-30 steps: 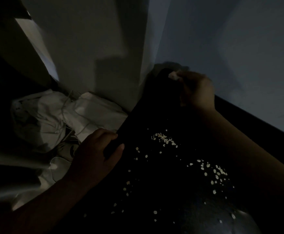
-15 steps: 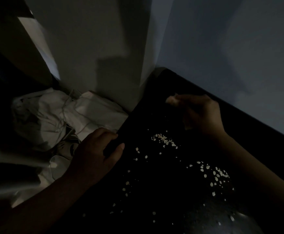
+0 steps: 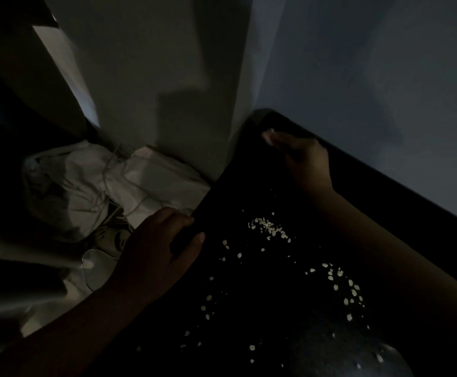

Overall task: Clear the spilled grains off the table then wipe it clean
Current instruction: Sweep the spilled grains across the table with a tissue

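Dotting the black table lie pale oval grains.

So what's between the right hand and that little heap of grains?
Head view: just dark table, with a stray speck or two, between the right hand and the grain heap.

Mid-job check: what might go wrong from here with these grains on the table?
1. The grains lie scattered widely on the dark table in dim light, so stray ones may get missed.
2. Pushed over the edge that the left hand grips, they would likely land among the white bags beside it.
3. The right forearm runs close beside one cluster and could scatter it.
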Available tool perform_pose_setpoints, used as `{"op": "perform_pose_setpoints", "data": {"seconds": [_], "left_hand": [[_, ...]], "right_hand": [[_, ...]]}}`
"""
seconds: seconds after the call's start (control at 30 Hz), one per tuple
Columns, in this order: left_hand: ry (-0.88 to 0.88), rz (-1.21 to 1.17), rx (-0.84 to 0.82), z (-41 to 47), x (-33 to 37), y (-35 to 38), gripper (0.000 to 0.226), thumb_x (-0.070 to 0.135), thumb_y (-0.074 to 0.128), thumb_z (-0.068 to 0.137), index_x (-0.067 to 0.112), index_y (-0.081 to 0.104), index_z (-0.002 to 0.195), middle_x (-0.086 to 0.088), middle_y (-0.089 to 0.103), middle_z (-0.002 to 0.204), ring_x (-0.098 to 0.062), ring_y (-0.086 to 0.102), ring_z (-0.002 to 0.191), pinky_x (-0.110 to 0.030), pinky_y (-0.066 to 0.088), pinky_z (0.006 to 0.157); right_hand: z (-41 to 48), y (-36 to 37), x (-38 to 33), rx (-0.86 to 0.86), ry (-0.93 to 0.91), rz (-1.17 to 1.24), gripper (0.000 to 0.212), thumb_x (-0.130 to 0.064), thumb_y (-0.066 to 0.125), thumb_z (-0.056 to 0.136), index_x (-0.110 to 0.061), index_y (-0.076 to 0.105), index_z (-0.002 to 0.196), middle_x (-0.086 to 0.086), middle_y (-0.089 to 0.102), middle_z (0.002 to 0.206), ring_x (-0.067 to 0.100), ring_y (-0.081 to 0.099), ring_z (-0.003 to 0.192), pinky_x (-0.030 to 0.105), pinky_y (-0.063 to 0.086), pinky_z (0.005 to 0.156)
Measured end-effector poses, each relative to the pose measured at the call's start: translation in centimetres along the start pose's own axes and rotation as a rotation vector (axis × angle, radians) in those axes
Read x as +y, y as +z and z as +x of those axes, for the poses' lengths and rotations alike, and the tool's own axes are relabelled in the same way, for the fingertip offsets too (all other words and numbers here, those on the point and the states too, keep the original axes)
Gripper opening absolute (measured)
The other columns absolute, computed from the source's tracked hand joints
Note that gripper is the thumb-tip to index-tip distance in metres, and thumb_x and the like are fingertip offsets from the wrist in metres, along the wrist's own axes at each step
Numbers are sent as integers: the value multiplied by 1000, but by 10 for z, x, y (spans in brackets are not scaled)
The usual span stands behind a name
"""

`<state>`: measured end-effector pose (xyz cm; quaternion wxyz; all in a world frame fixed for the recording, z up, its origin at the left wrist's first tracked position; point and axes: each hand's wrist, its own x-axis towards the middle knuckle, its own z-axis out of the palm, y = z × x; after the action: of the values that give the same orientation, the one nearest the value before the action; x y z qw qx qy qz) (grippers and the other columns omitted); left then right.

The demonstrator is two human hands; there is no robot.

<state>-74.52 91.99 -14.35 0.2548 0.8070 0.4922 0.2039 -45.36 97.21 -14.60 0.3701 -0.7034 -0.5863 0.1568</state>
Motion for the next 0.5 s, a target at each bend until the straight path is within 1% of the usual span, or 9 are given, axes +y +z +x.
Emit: {"op": "perform_pose_setpoints", "data": {"seconds": [0.07,0.13,0.2,0.23,0.27,0.3,0.37,0.43,0.5], "left_hand": [[18,21,11,1,2,-2,42,50,48,83,16,68,96,6,63,95,-5,57,85,-9,35,70],[50,15,38,0,3,-2,38,46,51,83,14,69,94,4,64,92,-9,60,82,-10,36,71],[69,-6,74,-1,2,0,35,42,54,83,12,68,91,3,64,90,-9,59,81,-9,38,73],[71,-18,84,-1,1,1,34,42,54,82,12,68,91,4,63,90,-9,59,81,-9,39,74],[70,-34,91,-2,0,3,33,41,55,82,11,67,91,4,63,90,-10,60,82,-13,42,75],[66,-52,96,-2,-1,4,33,41,55,82,11,67,91,3,62,90,-12,61,83,-19,45,75],[62,-62,99,-3,-1,5,35,41,55,82,10,67,92,1,62,92,-16,62,84,-27,47,76],[86,-39,87,-2,-1,4,37,41,54,84,8,67,93,-1,63,93,-15,61,85,-24,45,76],[78,-34,53,-2,-2,3,41,44,50,85,9,68,95,-1,63,94,-12,59,86,-19,42,76]], "right_hand": [[-42,-12,-15,-87,-66,40,23,-9,67,88,-10,71,110,-6,67,113,-24,52,102,4,39,94],[-79,-25,-27,-234,-70,110,20,-9,66,89,-12,73,108,-12,71,108,-15,60,98,7,44,90],[-97,-36,-38,-331,-1,200,17,-14,66,90,-24,76,99,-13,74,81,-5,67,70,9,49,66],[-98,-39,-45,-327,59,255,16,-21,65,90,-31,76,95,-4,73,68,4,66,56,15,50,55],[-93,-41,-50,-274,100,298,14,-27,65,89,-36,76,92,4,70,61,15,63,49,25,51,49],[-83,-43,-54,-201,127,327,13,-31,65,88,-38,75,91,8,66,57,21,60,45,29,48,45],[-55,-41,-53,-55,170,328,12,-33,67,88,-32,76,95,1,63,51,23,54,41,26,44,42],[-23,-33,-41,48,197,280,14,-29,65,92,-25,76,101,-6,65,53,23,55,42,25,44,45],[0,-20,-30,38,213,275,16,-27,63,94,-23,76,104,-14,69,63,20,59,49,29,46,50]]}}
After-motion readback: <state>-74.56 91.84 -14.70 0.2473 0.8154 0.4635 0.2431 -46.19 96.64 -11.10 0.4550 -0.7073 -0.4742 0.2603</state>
